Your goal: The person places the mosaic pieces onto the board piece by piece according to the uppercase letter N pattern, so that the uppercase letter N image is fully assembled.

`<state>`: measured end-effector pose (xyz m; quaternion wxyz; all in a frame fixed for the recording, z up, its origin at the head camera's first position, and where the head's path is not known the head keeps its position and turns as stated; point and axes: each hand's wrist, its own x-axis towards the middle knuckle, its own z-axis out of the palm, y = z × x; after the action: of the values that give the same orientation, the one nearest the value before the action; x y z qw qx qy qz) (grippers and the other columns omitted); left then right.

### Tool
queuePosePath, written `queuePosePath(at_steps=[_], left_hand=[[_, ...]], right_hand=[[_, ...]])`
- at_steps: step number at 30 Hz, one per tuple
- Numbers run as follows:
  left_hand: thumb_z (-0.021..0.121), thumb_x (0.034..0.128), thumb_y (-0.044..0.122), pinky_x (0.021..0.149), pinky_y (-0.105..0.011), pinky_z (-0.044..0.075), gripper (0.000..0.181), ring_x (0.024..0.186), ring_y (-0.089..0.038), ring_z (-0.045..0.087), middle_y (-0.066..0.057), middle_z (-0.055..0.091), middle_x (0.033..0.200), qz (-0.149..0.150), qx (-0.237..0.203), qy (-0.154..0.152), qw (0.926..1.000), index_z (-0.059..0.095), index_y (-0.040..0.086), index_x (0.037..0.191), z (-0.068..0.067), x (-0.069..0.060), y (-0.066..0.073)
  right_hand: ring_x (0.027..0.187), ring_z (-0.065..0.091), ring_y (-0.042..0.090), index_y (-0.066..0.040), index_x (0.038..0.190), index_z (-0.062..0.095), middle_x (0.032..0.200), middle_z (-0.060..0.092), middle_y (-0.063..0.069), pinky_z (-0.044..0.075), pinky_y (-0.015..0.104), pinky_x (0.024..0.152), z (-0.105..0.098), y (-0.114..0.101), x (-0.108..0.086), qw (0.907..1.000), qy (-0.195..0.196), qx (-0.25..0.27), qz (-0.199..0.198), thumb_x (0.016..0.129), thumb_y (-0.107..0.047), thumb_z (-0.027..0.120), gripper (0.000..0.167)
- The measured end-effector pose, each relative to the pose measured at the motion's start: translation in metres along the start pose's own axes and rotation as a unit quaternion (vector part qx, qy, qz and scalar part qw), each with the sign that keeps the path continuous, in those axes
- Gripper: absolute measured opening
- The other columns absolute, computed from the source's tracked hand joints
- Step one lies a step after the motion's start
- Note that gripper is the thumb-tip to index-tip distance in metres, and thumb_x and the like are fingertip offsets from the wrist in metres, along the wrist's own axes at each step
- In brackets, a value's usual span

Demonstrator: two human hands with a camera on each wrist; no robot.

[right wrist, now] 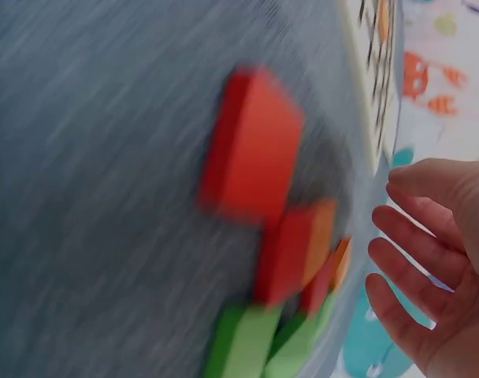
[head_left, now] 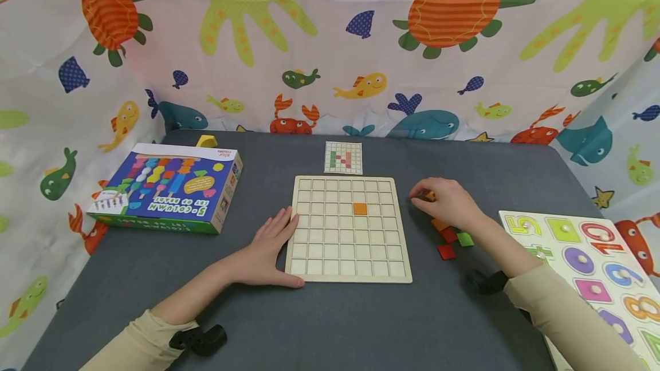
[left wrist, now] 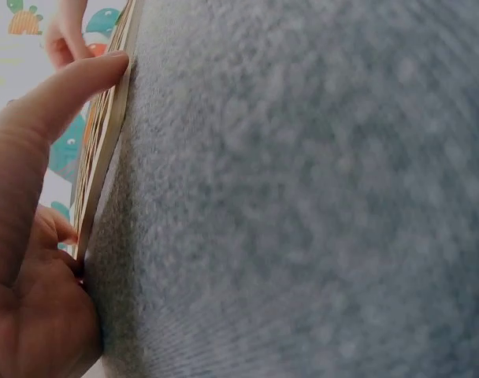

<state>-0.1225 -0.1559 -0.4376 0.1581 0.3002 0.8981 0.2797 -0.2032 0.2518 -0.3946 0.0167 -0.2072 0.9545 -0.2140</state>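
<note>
One grid board (head_left: 348, 237) lies before us; our left hand (head_left: 264, 253), thumb spread wide, touches its left edge. Right of it, our right hand (head_left: 446, 200), thumb near forefinger, hovers beside tiles (head_left: 446, 252); we cannot tell its hold.

We count one grid (head_left: 349, 237), one tile (head_left: 360, 209) on it, at least four loose tiles (head_left: 449, 236), one card (head_left: 343, 158), one box (head_left: 165, 185), one yellow piece (head_left: 207, 141) and one puzzle (head_left: 588, 271).
</note>
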Motion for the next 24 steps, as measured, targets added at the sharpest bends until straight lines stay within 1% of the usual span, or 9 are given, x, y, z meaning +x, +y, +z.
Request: queuePosePath(at_steps=[3,6,10,16,21,24], left_hand=[[0.074,0.0747,0.063,0.115,-0.055,-0.002,0.122,0.148,-0.028,-0.011,-0.012,-0.009,0.162,-0.003,-0.01,-0.003,0.9999,0.005,0.005,0.157,-0.002,-0.001,-0.001],[0.074,0.0741,0.063,0.115,-0.055,-0.001,0.122,0.148,-0.028,-0.011,-0.012,-0.009,0.162,-0.008,-0.01,-0.001,0.9999,0.005,0.005,0.157,-0.003,-0.001,0.0],[0.075,0.0736,0.062,0.115,-0.055,-0.001,0.122,0.148,-0.029,-0.01,-0.012,-0.008,0.163,-0.012,-0.012,0.0,0.9999,0.006,0.005,0.157,-0.003,-0.001,0.001],[0.076,0.0737,0.062,0.115,-0.056,-0.001,0.122,0.148,-0.028,-0.01,-0.012,-0.008,0.163,-0.014,-0.019,-0.003,0.9997,0.007,0.005,0.157,-0.003,-0.001,0.002],[0.076,0.0733,0.061,0.115,-0.056,-0.001,0.121,0.148,-0.028,-0.009,-0.011,-0.007,0.163,-0.013,-0.024,0.001,0.9996,0.008,0.005,0.157,-0.003,-0.001,0.003],[0.077,0.073,0.06,0.115,-0.056,-0.001,0.121,0.148,-0.028,-0.009,-0.012,-0.006,0.163,-0.012,-0.027,0.003,0.9996,0.009,0.005,0.157,-0.003,0.0,0.003]], right_hand=[[0.093,0.061,0.028,-0.009,0.103,0.073,0.101,0.07,0.009,0.05,0.048,0.08,-0.006,0.014,-0.007,0.9997,0.006,-0.003,0.025,0.091,-0.016,0.069,0.014],[0.093,0.06,0.031,-0.007,0.105,0.073,0.102,0.07,0.012,0.049,0.05,0.08,-0.009,0.024,-0.01,0.9991,0.016,0.002,0.038,0.09,-0.016,0.07,0.017],[0.093,0.058,0.031,-0.006,0.106,0.072,0.104,0.07,0.014,0.048,0.05,0.081,-0.011,0.034,-0.01,0.9984,0.017,0.011,0.053,0.09,-0.017,0.071,0.02],[0.095,0.058,0.032,-0.005,0.107,0.071,0.105,0.069,0.015,0.046,0.053,0.085,-0.009,0.042,-0.009,0.9977,0.005,0.01,0.068,0.089,-0.021,0.072,0.023],[0.096,0.06,0.032,-0.005,0.106,0.071,0.105,0.07,0.016,0.046,0.053,0.087,-0.006,0.044,-0.007,0.9974,0.01,0.01,0.071,0.089,-0.019,0.073,0.022],[0.094,0.06,0.03,-0.006,0.106,0.07,0.105,0.07,0.015,0.046,0.05,0.084,-0.005,0.042,-0.007,0.9971,0.016,0.024,0.071,0.089,-0.019,0.072,0.021]])
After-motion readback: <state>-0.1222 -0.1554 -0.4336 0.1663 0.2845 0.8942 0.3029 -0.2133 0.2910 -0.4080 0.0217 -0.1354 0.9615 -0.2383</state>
